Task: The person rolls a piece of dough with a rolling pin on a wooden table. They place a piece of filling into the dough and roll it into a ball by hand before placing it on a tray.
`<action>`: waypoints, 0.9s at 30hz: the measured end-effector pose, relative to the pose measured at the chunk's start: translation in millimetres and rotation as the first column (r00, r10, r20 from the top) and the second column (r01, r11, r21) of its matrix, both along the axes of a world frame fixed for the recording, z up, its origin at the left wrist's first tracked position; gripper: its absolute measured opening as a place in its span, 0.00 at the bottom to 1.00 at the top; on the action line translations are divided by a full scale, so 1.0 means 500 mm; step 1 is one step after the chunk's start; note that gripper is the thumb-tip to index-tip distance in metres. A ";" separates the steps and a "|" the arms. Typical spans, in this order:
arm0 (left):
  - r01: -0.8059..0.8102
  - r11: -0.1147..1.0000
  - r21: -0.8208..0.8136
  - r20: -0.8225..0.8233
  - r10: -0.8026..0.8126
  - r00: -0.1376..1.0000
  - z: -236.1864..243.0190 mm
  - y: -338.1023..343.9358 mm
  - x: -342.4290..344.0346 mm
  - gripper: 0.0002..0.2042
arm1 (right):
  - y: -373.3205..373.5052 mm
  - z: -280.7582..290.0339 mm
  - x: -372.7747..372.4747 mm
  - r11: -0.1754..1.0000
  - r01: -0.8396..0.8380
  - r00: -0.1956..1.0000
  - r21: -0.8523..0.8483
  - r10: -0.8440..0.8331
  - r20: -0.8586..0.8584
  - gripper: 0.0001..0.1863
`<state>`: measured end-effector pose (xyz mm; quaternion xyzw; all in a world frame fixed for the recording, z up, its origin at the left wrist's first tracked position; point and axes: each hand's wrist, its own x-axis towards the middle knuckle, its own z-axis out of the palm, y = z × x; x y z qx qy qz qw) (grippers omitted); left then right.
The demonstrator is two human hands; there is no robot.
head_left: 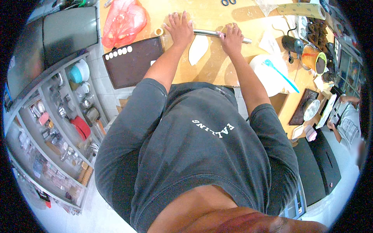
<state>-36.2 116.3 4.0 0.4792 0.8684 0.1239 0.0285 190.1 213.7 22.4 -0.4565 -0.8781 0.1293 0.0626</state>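
My left hand (180, 30) lies palm down at the left end of a thin metal rolling pin (208, 32), fingers spread. Over the pin's right part rests my right hand (232, 39), its fingers stretched forward and apart, not wrapped round it; the pin's tip sticks out beyond. Just below the pin, between my forearms, a flat white oval of rolled dough (198, 50) lies on the floured wooden table (217, 66). A dark baking tray (134, 64) to the left carries a row of several small white dough rounds (119, 52) along its far edge.
A red plastic bag (123, 21) and a tape-like ring (159, 32) lie left. Blue-handled scissors (228, 2) are at the far edge. Right: a white round lid or board (268, 75) under a blue spatula (281, 75), a black kettle (292, 44), an orange container (311, 58). Another person (347, 120) stands far right.
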 end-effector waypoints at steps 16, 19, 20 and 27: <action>0.036 0.995 -0.090 0.155 -0.022 0.988 0.031 0.086 -0.048 0.23 | 0.065 -0.037 0.002 0.982 -0.171 0.983 0.086 0.164 0.079 0.23; 0.058 0.997 -0.057 0.128 -0.050 0.991 0.043 0.067 -0.045 0.23 | 0.049 -0.013 -0.020 0.988 -0.155 0.983 -0.009 0.155 0.102 0.19; 0.072 0.996 -0.048 0.126 -0.065 0.990 0.059 0.068 -0.039 0.23 | 0.043 0.002 -0.018 0.992 -0.120 0.986 -0.040 0.124 0.107 0.17; 0.175 0.980 -0.098 0.116 -0.164 0.980 0.119 -0.129 0.041 0.29 | -0.118 0.080 0.040 0.987 -0.128 0.976 -0.094 0.142 0.165 0.18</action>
